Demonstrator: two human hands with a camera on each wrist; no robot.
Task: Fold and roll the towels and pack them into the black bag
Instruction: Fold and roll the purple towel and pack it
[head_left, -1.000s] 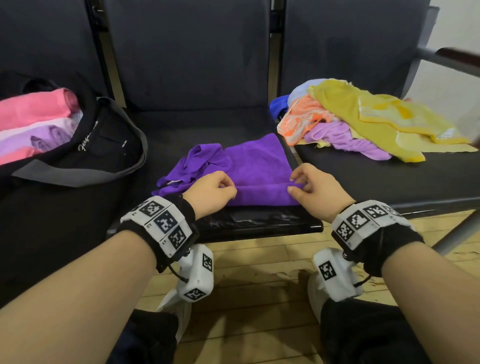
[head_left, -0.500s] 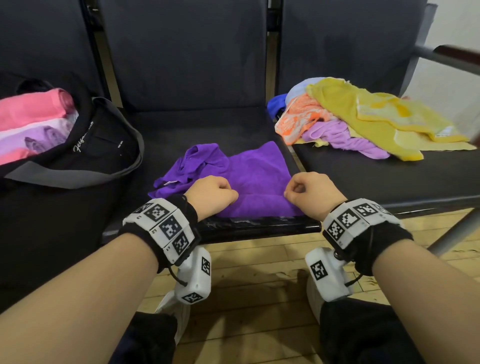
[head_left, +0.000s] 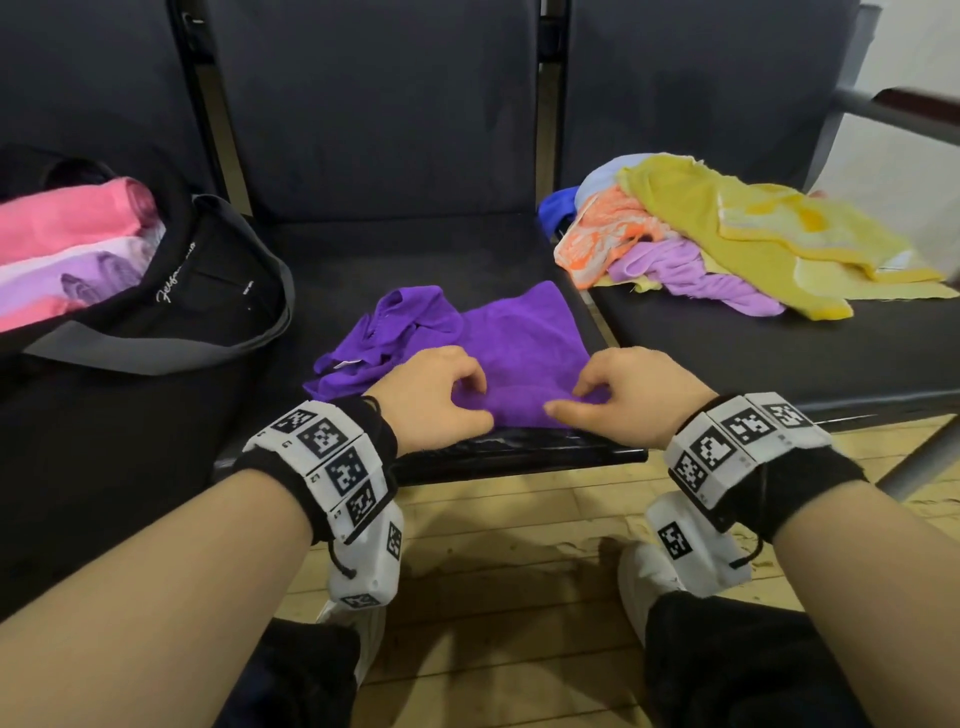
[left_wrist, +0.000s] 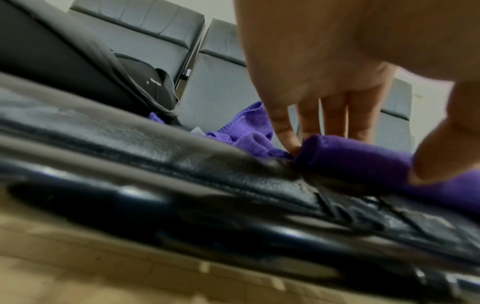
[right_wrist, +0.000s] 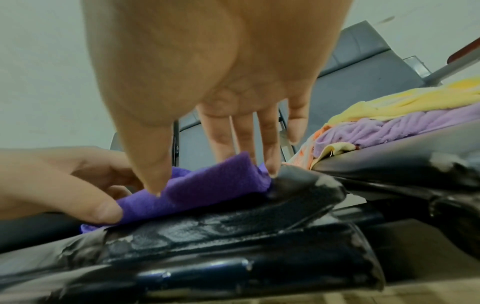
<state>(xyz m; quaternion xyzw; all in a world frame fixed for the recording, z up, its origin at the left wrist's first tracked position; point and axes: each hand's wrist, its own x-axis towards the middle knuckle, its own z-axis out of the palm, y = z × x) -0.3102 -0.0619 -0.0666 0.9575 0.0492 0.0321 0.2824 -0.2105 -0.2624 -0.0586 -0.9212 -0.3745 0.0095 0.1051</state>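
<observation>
A purple towel (head_left: 519, 332) lies on the middle black seat (head_left: 415, 260), its left part bunched and its near edge turned over into a short roll (left_wrist: 350, 160). My left hand (head_left: 441, 400) and right hand (head_left: 618, 395) sit side by side on that roll at the seat's front edge. Each has its fingers curled over the far side and its thumb (right_wrist: 153, 176) against the near side. The black bag (head_left: 171, 312) stands open on the left seat with rolled pink (head_left: 67, 223) and lilac towels inside.
A loose pile of yellow, orange, lilac and blue towels (head_left: 727, 244) covers the right seat. A metal armrest (head_left: 909, 109) crosses the far right. Wooden floor (head_left: 519, 571) lies below the seat edge, where my legs and shoes show.
Both hands pinched the towel's near edge, turned it over away from me, and now sit closer together with fingers wrapped over the roll.
</observation>
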